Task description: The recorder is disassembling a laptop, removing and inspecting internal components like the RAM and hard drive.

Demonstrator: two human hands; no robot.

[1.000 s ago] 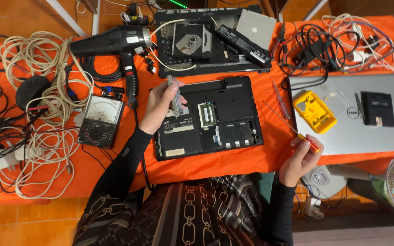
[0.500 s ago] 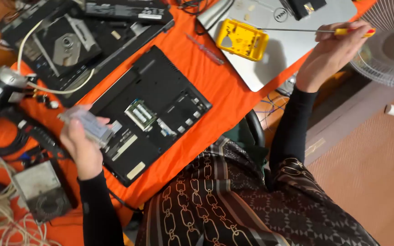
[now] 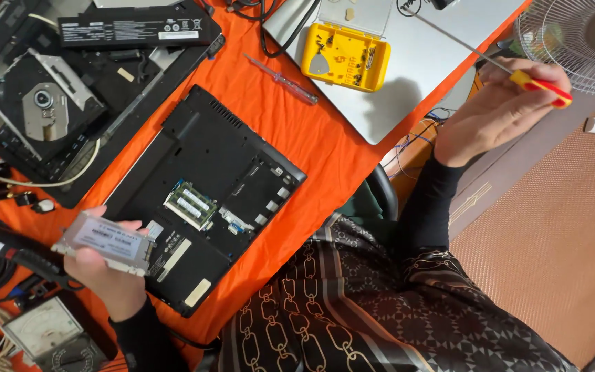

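Down low, nearest: a lap in a dark cloth with a pale chain pattern [image 3: 352, 317], with black sleeves on both arms.
Left hand [image 3: 108, 272]: closed around a flat silver drive [image 3: 105, 242] with a white label on top, held just over the near-left edge of the open laptop.
Right hand [image 3: 497, 114]: closed on a screwdriver [image 3: 518, 72] with a red and yellow handle; its thin metal shaft points up and left, over the silver laptop.
Counter [image 3: 325, 145]: covered with a bright orange cloth.
Open laptop [image 3: 204, 196]: black, bottom side up, cover off, with a small green memory card showing in the middle.
Meter [image 3: 46, 334]: grey with a white dial, at the near-left corner, beside black cables.
Small screwdriver [image 3: 280, 79]: clear pink, lying on the orange cloth.
Yellow box [image 3: 346, 55]: small, lid open, with tiny parts inside, sitting on the silver laptop [image 3: 414, 62].
Far left: a second black laptop [image 3: 56, 117] taken apart, its round disc drive showing, and a long black battery [image 3: 136, 24] with white labels.
Floor [image 3: 559, 234]: brown, with a white fan [image 3: 580, 38] at the far right.
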